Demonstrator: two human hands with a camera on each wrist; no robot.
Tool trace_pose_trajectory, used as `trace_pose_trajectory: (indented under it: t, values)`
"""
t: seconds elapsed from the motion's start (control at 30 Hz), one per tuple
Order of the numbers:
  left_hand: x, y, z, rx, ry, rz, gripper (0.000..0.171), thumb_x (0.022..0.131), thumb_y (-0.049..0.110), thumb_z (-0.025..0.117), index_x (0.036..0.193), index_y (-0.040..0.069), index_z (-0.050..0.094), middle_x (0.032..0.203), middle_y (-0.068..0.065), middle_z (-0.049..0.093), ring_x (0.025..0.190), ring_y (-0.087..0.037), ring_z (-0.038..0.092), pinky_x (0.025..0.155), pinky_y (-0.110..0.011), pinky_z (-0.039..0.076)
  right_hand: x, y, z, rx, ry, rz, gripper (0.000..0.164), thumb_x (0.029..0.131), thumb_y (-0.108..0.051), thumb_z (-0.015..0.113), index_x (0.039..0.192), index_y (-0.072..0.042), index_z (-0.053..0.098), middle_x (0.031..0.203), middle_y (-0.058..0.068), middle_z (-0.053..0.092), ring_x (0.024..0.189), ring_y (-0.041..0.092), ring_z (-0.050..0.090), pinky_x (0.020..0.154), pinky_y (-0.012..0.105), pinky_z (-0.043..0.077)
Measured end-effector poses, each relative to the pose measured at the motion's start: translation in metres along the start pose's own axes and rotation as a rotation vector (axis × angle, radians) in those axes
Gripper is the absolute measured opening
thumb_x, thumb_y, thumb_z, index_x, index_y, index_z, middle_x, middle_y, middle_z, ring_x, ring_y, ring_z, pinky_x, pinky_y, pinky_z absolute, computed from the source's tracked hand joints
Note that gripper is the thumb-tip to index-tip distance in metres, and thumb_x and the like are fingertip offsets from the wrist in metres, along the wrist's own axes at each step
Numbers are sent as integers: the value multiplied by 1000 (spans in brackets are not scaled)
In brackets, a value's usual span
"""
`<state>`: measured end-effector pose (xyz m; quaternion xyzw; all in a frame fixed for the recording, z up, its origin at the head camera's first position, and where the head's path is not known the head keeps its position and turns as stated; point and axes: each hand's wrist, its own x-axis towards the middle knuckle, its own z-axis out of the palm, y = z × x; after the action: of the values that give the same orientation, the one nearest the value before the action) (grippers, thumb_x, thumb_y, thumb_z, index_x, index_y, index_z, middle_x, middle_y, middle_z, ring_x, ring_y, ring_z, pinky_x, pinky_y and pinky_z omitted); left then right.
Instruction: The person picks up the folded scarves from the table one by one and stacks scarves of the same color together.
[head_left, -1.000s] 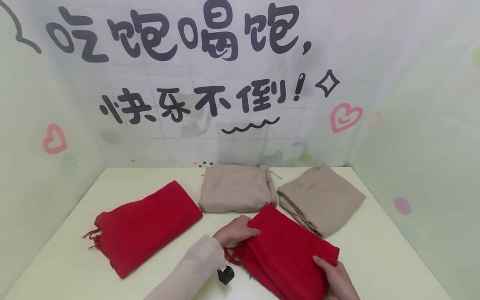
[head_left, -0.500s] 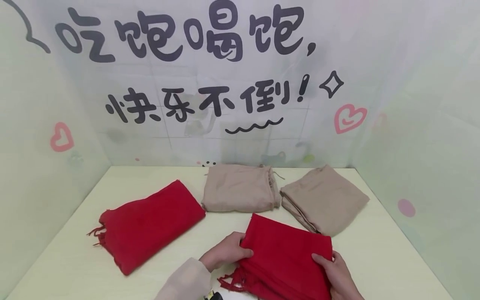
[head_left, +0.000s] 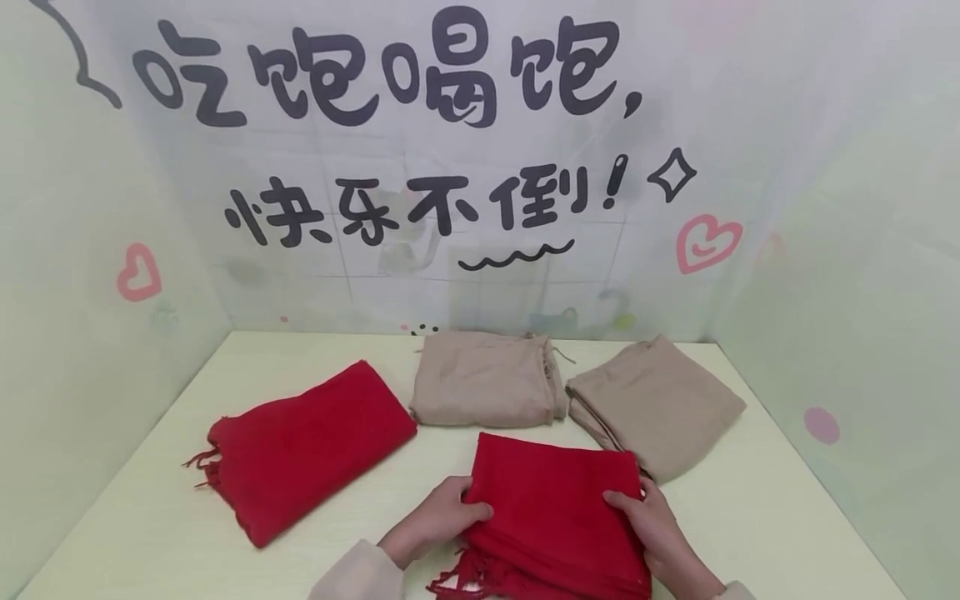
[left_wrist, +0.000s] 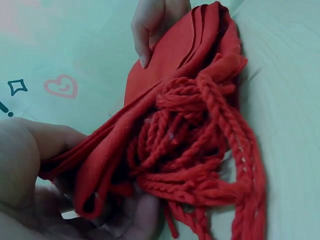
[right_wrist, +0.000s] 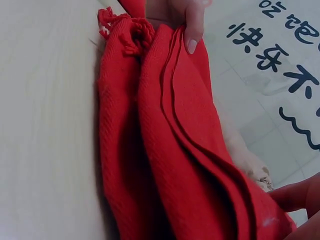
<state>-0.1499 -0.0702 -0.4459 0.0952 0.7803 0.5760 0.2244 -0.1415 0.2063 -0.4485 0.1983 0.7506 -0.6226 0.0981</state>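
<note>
A folded red scarf is held between both hands at the front of the table. My left hand grips its left edge, thumb on top and fingers beneath. On the opposite edge, my right hand pinches the cloth in the same way. Braided tassels hang bunched at the scarf's near left end in the left wrist view. Stacked fold layers show along the near side in the right wrist view. Part of the fingers is hidden beneath the cloth.
Another folded red scarf lies at the left, its fringe pointing left. At the back, a folded beige scarf sits beside a second folded beige cloth at the right. Walls enclose the table on three sides.
Both hands have turned the held red scarf so its far edge lies nearly level, and shifted it leftward. The other folded cloths stay put on the table while the head view shifts slightly.
</note>
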Motion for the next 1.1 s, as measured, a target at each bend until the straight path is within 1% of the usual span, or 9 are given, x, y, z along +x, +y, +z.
trace_pose_trajectory:
  t: [0.1, 0.27, 0.37, 0.5, 0.57, 0.67, 0.83, 0.97, 1.1]
  values:
    - [-1, -3, -3, 23, 46, 7, 27, 86, 11, 57, 108, -3, 61, 87, -3, 64, 80, -11, 53, 73, -27, 42, 6, -3, 5, -8, -19, -19, 66, 90, -16, 59, 140, 9, 23, 125, 26, 46, 102, 27, 56, 84, 38, 47]
    - [0, -9, -5, 41, 102, 6, 29, 86, 11, 58, 110, -4, 60, 92, -4, 64, 83, -12, 54, 75, -28, 43, 16, -7, 12, -31, -35, -42, 63, 90, -14, 58, 140, 8, 27, 126, 26, 47, 103, 29, 55, 86, 40, 45]
    - [2, -9, -6, 36, 115, 16, 29, 85, 10, 58, 110, -4, 60, 94, -5, 65, 84, -11, 55, 76, -28, 44, 22, -10, 13, -65, -38, -61, 65, 89, -14, 57, 141, 9, 26, 127, 27, 46, 105, 31, 54, 88, 42, 44]
    - [7, -7, -4, 39, 120, 27, 26, 86, 10, 58, 109, -3, 60, 93, -5, 65, 82, -10, 56, 75, -27, 45, 29, -10, 11, -85, -33, -83, 62, 90, -11, 55, 140, 11, 25, 130, 30, 41, 114, 38, 47, 93, 46, 40]
    - [11, -7, -3, 47, 125, 18, 23, 87, 10, 58, 107, -2, 59, 90, -4, 63, 79, -10, 55, 72, -27, 45, 32, -9, 10, -85, -26, -89, 59, 91, -10, 53, 138, 12, 25, 131, 30, 40, 115, 39, 45, 95, 47, 39]
    - [15, -6, 0, 78, 147, 7, 20, 86, 11, 58, 103, 0, 59, 86, -4, 61, 76, -12, 52, 71, -27, 43, 36, -8, 9, -84, -21, -96, 55, 92, -9, 51, 136, 12, 26, 132, 31, 38, 116, 40, 44, 96, 48, 39]
    - [23, -1, 4, 131, 159, -10, 14, 86, 11, 59, 96, 1, 56, 84, -5, 58, 76, -14, 51, 69, -28, 41, 42, -9, 5, -139, -4, -128, 53, 93, -9, 50, 135, 14, 26, 133, 32, 37, 118, 42, 43, 98, 51, 37]
    - [31, 3, 9, 128, 169, -6, 10, 86, 10, 59, 87, 2, 52, 77, -5, 50, 72, -15, 47, 64, -27, 38, 49, -12, 0, -204, 18, -195, 50, 92, -5, 48, 131, 17, 27, 130, 34, 37, 116, 43, 43, 97, 50, 38]
    - [39, 4, 15, 111, 196, 0, 10, 86, 9, 59, 90, 2, 53, 78, -5, 50, 74, -16, 47, 65, -27, 38, 58, -16, -4, -231, 27, -213, 48, 92, -4, 47, 129, 18, 27, 129, 34, 36, 115, 44, 42, 97, 51, 37]
